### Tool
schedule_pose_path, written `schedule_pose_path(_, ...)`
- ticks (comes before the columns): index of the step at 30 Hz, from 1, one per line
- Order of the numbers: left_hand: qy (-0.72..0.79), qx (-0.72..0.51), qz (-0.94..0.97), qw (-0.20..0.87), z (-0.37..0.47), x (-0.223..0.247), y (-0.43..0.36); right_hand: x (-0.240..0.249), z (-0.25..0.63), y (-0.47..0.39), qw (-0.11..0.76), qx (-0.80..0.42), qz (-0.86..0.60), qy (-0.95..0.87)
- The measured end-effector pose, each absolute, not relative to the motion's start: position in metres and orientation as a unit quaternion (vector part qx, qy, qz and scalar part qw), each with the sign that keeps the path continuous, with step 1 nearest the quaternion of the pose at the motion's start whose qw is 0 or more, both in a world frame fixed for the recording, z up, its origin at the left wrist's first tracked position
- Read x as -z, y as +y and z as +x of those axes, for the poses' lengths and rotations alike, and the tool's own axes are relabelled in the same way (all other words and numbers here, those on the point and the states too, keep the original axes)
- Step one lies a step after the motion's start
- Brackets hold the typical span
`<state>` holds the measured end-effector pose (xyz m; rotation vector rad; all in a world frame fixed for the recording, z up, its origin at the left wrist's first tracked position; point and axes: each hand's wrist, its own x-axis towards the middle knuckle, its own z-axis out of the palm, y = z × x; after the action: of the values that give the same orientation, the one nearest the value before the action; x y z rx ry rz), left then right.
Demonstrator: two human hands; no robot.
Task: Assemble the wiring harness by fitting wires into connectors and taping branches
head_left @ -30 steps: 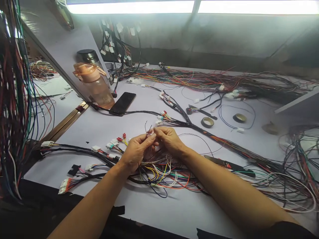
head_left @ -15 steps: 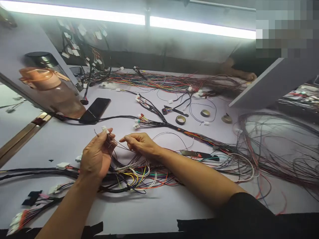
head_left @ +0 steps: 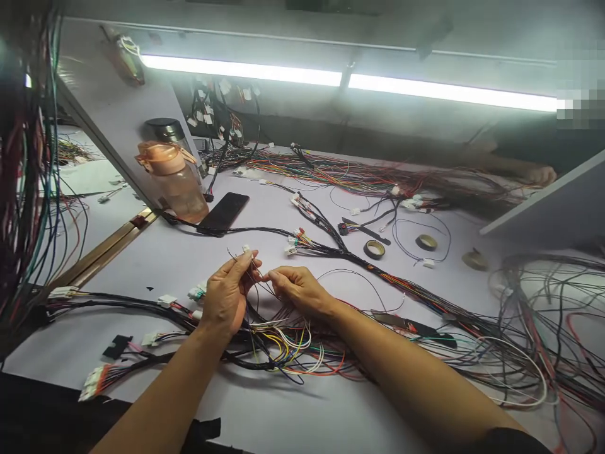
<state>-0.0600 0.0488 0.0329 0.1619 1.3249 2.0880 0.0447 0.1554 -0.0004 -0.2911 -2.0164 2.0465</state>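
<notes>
Between its thumb and fingers my left hand (head_left: 229, 290) pinches a small white connector (head_left: 247, 251) with thin dark wires. Close on its right, my right hand (head_left: 300, 287) is closed on a thin dark wire that runs toward the connector. Below both hands lies a bundle of loose yellow, white, red and blue wires (head_left: 283, 343). A black-wrapped harness (head_left: 137, 307) with white connectors extends to the left. Behind the hands, another wrapped harness (head_left: 347, 255) branches across the table.
A bottle (head_left: 174, 183) and a black phone (head_left: 224, 213) stand and lie at the back left. Tape rolls (head_left: 374, 250) and a cutter (head_left: 416, 328) are on the right. Wires hang at the far left. A person's hand (head_left: 541, 174) shows behind a partition.
The view has shifted left and up, so everything appears farther right and lower. My right hand has come nearer to my left, which still holds the white connector.
</notes>
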Motion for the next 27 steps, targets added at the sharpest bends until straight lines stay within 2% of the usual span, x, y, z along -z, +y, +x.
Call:
schedule_pose_path(4, 0.520, -0.784, 0.081, 0.331, -0.057, -0.026, 0.050, -0.011, 0.042, 0.162, 0.206, -0.594, -0.125, -0.767)
schedule_pose_path(8, 0.532, -0.772, 0.091, 0.335, -0.054, -0.022, 0.053, -0.024, 0.045, 0.191, 0.313, -0.376, -0.180, -0.853)
schedule_pose_path(10, 0.535, -0.770, 0.094, 0.334, -0.053, -0.022, 0.055, -0.024, 0.050, 0.208, 0.314, -0.250, -0.232, -0.886)
schedule_pose_path(13, 0.534, -0.768, 0.100, 0.338, -0.052, -0.022, 0.056, -0.015, 0.058, 0.226, 0.249, -0.134, -0.299, -0.911)
schedule_pose_path(17, 0.536, -0.765, 0.109, 0.340, -0.052, -0.020, 0.055, -0.002, 0.059, 0.232, 0.206, -0.153, -0.328, -0.909)
schedule_pose_path(27, 0.543, -0.760, 0.112, 0.339, -0.051, -0.021, 0.055, 0.003, 0.058, 0.239, 0.281, -0.281, -0.379, -0.836)
